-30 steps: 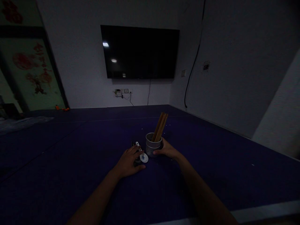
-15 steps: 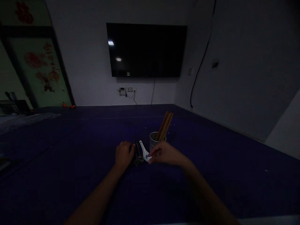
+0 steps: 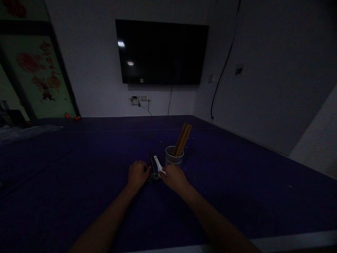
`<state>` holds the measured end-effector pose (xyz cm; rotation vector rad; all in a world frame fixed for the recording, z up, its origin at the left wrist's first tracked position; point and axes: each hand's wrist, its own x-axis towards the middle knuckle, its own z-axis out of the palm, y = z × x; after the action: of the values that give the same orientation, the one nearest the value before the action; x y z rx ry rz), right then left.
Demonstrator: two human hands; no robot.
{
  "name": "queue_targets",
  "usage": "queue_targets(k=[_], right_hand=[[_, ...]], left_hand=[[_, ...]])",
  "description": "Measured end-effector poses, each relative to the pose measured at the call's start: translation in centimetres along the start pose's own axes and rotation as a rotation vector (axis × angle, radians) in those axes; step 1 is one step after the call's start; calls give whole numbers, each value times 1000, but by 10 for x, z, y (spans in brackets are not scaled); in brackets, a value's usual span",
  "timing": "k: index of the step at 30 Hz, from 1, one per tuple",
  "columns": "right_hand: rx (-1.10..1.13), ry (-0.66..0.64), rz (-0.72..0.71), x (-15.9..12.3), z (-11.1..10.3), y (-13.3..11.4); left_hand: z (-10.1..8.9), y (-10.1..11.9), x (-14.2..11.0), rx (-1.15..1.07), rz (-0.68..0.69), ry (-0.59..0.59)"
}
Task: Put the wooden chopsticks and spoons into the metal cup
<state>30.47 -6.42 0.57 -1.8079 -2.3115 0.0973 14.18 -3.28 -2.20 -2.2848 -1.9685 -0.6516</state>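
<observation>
Right hand (image 3: 175, 177), now over the bowl of the white spoon (image 3: 158, 163), has moved toward 9 o'clock from its position half a second earlier, in front of the container. Purple surface (image 3: 65, 175), spanning the foreground; at 12 o'clock, a dark television (image 3: 163, 52) on the wall. Left hand (image 3: 137, 174), at 9 o'clock: fingers together, thumb apart from them, beside the dark utensils. Right fingers touch the spoon; whether they are clamped cannot be told. Metal container (image 3: 174, 160), upright, just beyond the right hand at 12 o'clock; its wooden sticks (image 3: 183, 140) lean toward 1 o'clock. Dark utensils (image 3: 154, 176), between the hands. White spoon, just beside them at 2 o'clock, handle toward 11 o'clock.
</observation>
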Motion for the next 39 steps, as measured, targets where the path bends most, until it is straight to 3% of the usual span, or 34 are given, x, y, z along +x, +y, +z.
queue_targets(k=[24,39], right_hand=[[-51,-61,-56,-4,2,1],[-103,-81,-139,-3,6,-10]], left_hand=[[2,0,1,8,7,-68],[-7,1,0,137,-104,-94]])
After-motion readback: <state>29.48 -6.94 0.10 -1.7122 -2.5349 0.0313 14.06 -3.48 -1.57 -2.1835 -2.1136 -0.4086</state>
